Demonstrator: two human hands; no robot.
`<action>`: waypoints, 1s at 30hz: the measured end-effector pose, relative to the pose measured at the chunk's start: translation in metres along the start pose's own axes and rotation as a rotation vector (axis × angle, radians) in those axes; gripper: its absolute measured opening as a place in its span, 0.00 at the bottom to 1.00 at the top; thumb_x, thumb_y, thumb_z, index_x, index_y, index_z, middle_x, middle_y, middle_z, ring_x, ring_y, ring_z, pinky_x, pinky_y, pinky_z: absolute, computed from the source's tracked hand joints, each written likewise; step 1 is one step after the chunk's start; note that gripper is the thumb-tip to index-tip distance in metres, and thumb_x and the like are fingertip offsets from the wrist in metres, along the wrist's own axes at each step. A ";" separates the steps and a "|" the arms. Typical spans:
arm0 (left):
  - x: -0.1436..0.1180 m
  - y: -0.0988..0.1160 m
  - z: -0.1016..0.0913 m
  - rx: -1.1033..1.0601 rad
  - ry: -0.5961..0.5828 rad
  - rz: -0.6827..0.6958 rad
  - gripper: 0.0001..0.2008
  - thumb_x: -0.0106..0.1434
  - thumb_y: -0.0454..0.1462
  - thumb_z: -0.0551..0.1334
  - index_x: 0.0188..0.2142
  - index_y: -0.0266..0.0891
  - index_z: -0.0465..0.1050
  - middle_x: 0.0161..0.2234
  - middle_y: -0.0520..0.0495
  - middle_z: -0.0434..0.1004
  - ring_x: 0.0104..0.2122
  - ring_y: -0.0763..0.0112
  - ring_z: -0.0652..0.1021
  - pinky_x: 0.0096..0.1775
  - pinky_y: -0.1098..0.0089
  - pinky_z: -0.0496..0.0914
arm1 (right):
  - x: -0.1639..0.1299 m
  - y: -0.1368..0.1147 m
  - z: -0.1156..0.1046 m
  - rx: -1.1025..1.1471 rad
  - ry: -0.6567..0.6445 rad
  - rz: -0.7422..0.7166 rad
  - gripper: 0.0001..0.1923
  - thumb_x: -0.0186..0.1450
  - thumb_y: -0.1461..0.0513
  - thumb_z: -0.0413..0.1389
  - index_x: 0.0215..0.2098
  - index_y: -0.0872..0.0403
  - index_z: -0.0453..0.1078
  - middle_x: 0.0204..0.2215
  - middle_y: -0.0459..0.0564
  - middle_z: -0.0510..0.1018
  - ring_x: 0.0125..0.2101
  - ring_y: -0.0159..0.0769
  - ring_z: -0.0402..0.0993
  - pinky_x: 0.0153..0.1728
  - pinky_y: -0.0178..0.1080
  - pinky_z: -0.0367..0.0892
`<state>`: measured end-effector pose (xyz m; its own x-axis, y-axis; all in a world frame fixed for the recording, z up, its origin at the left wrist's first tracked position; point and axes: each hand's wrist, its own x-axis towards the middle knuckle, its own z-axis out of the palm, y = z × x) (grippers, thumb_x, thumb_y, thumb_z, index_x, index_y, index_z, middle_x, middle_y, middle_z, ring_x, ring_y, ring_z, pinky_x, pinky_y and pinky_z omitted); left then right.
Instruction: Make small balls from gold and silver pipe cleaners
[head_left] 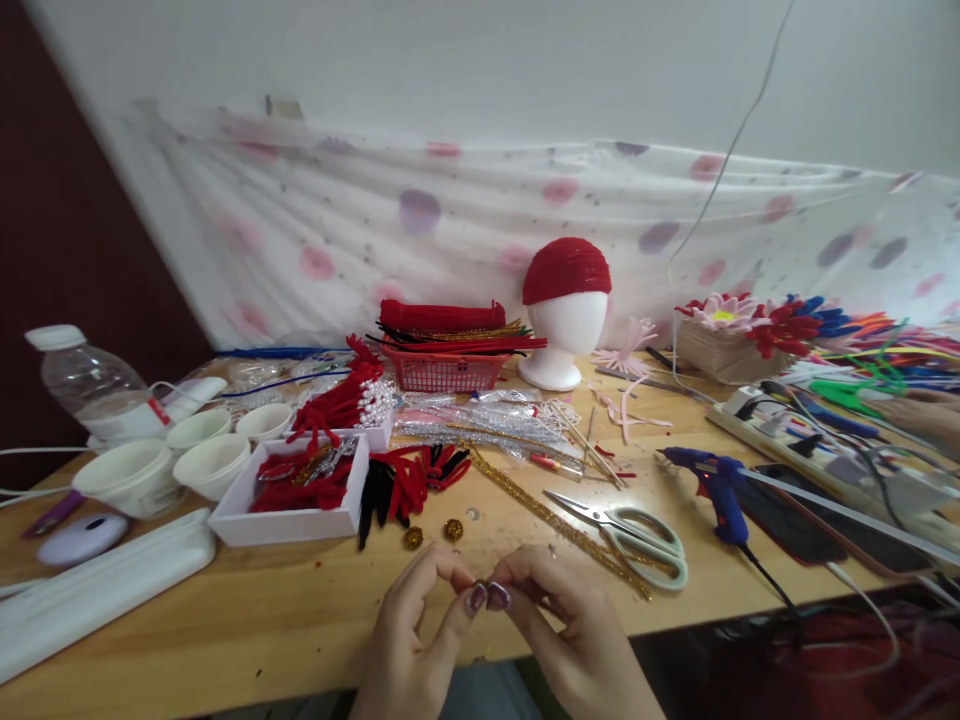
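Note:
Near the front edge of the table, my left hand (420,625) and my right hand (566,620) meet with thumbs and forefingers pinched together. Between the fingertips a bit of something small and dark gold shows; the fingers cover most of it. Two coiled gold tinsel balls, one (413,538) to the left and one (453,529) nearer the middle, lie just beyond my left hand. Strands of gold tinsel pipe cleaner (555,515) stretch diagonally across the wood past my right hand. Scissors with pale green handles (637,540) rest to the right of them.
At left are a white box (281,527) of red pieces, paper cups (127,478) and a bottle (94,385). Behind stand a red basket (450,372) and a foam head (564,335). A blue glue gun (712,485), a power strip (795,440) and another person's hand (919,415) are at right.

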<state>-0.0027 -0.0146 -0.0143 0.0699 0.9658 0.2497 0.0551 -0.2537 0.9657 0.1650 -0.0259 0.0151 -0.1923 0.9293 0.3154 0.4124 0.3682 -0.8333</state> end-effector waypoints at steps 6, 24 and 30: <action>0.020 0.023 -0.022 0.555 -0.435 0.246 0.07 0.59 0.28 0.66 0.29 0.41 0.73 0.30 0.50 0.80 0.37 0.61 0.80 0.55 0.55 0.67 | 0.008 -0.013 -0.017 -0.341 -0.281 -0.123 0.12 0.68 0.71 0.50 0.35 0.54 0.73 0.31 0.50 0.79 0.31 0.36 0.73 0.33 0.35 0.64; 0.033 0.008 -0.017 0.107 -0.166 0.194 0.07 0.61 0.35 0.66 0.27 0.44 0.77 0.30 0.51 0.82 0.34 0.65 0.81 0.57 0.54 0.66 | 0.019 -0.011 -0.016 -0.123 -0.070 -0.037 0.09 0.68 0.65 0.54 0.34 0.54 0.77 0.25 0.46 0.80 0.26 0.31 0.74 0.29 0.31 0.67; 0.025 -0.003 0.004 -0.117 0.121 0.263 0.07 0.64 0.40 0.66 0.29 0.45 0.77 0.29 0.50 0.79 0.39 0.60 0.78 0.50 0.59 0.70 | 0.017 -0.003 0.007 0.250 0.130 0.097 0.11 0.67 0.57 0.59 0.33 0.55 0.78 0.24 0.50 0.79 0.23 0.32 0.74 0.23 0.30 0.69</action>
<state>0.0032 0.0099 -0.0108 -0.0527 0.8692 0.4916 -0.0643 -0.4942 0.8670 0.1540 -0.0115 0.0201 -0.0402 0.9618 0.2707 0.1879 0.2733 -0.9434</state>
